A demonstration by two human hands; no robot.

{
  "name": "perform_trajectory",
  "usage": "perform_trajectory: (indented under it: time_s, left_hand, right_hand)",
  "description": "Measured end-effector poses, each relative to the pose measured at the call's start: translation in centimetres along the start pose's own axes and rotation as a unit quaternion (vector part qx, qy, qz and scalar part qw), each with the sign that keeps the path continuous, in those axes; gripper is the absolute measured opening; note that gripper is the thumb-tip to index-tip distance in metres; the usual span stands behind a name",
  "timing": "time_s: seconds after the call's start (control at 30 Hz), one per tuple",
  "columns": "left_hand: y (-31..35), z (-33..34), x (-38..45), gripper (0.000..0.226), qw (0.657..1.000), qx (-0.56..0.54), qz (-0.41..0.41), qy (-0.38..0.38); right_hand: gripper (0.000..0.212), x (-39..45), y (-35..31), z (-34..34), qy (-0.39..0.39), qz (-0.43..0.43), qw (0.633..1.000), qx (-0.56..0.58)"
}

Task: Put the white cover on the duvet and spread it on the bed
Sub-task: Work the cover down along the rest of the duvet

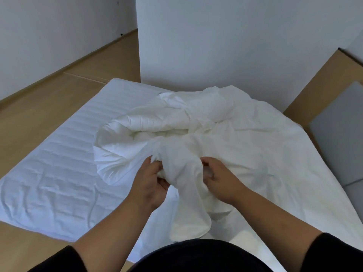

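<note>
A thin white cover (pixel 255 154) lies crumpled across the right half of the bed (pixel 59 163). A puffy white duvet (pixel 125 142) sits bunched in the middle, partly wrapped in the cover. My left hand (pixel 150 185) grips a gathered fold of the cover from the left. My right hand (pixel 218 179) grips the same bunched fold from the right. A length of that fabric (pixel 190 209) hangs down between my hands toward my body. Both hands' fingertips are buried in the cloth.
The mattress has a quilted white sheet, bare on its left half. Wooden floor (pixel 39 114) runs along the left side. A white wall (pixel 216 46) stands at the bed's far end. A grey panel (pixel 337 134) on a wooden frame borders the right side.
</note>
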State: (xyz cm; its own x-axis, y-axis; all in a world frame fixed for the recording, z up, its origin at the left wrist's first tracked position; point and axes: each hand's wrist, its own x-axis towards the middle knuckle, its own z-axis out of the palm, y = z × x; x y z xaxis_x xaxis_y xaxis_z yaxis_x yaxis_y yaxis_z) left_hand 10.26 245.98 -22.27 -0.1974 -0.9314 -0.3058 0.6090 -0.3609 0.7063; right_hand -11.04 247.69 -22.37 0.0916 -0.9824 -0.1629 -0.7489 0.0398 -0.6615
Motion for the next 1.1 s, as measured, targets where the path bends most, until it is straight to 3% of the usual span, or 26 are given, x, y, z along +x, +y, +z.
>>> perform_trajectory:
  time_s: [0.07, 0.13, 0.23, 0.33, 0.4, 0.47, 0.53, 0.57, 0.63, 0.67, 0.73, 0.8, 0.87, 0.93, 1.0, 1.1]
  left_hand:
    - [-0.4, 0.1, -0.8, 0.025, 0.999, 0.026, -0.017, -0.034]
    - [-0.7, 0.0, -1.2, 0.027, 0.998, 0.036, -0.035, -0.047]
    - [-1.1, -0.5, -1.2, 0.055, 0.996, 0.042, -0.066, -0.035]
    - [-1.5, -0.6, -1.3, 0.055, 0.991, 0.097, -0.071, -0.054]
    - [-1.0, -0.8, -1.6, 0.054, 0.982, 0.168, -0.057, -0.063]
    - [0.0, -1.2, -2.1, 0.063, 0.938, 0.339, -0.024, -0.066]
    - [0.6, -1.8, -2.6, 0.067, 0.826, 0.562, 0.02, -0.036]
    - [0.9, -1.9, -2.7, 0.058, 0.776, 0.629, 0.039, -0.033]
    - [2.1, -2.3, -2.4, 0.033, 0.728, 0.681, 0.034, -0.063]
    - [2.9, -2.7, -1.8, 0.029, 0.728, 0.679, 0.012, -0.092]
    - [4.9, -2.9, -0.8, 0.03, 0.76, 0.626, -0.036, -0.171]
    - [6.5, -2.4, 0.4, 0.04, 0.794, 0.559, -0.051, -0.234]
    - [6.7, -1.7, 2.4, 0.049, 0.847, 0.458, -0.071, -0.261]
    - [5.9, -1.0, 4.7, 0.052, 0.89, 0.387, -0.073, -0.231]
    - [4.2, -0.6, 6.7, 0.049, 0.884, 0.437, -0.01, -0.165]
    - [0.2, -1.0, 7.9, 0.04, 0.809, 0.579, 0.065, -0.072]
  right_hand:
    - [0.061, 0.0, 0.2, 1.0, -0.042, -0.075, 0.994, -0.064]
    - [0.062, -0.5, -0.1, 1.7, -0.064, -0.09, 0.992, -0.064]
    - [0.047, -1.1, 0.2, 4.3, 0.021, -0.109, 0.991, -0.069]
    - [0.028, -1.1, 0.6, 4.6, 0.03, -0.031, 0.998, -0.052]
    - [0.023, -0.5, 1.1, 2.4, 0.082, -0.04, 0.996, 0.009]
    - [0.035, 0.6, 1.6, -0.9, 0.13, -0.075, 0.989, -0.015]
    - [0.037, 1.7, 1.8, -3.8, 0.1, -0.109, 0.982, -0.117]
    - [0.032, 2.3, 2.0, -4.9, 0.079, -0.129, 0.972, -0.179]
    - [0.027, 3.0, 2.7, -6.3, 0.032, -0.184, 0.947, -0.262]
    - [0.032, 3.1, 3.0, -6.6, -0.008, -0.223, 0.931, -0.288]
    - [0.049, 2.8, 3.6, -6.1, -0.106, -0.291, 0.883, -0.352]
    - [0.063, 2.5, 3.8, -4.9, -0.152, -0.348, 0.84, -0.388]
    - [0.055, 2.0, 3.0, -4.0, -0.162, -0.377, 0.825, -0.389]
    - [0.028, 1.8, 2.4, -3.7, -0.167, -0.401, 0.831, -0.348]
    - [0.014, 1.5, 1.7, -3.6, -0.179, -0.37, 0.864, -0.289]
    - [0.021, 0.9, 2.0, -3.5, -0.191, -0.26, 0.922, -0.214]
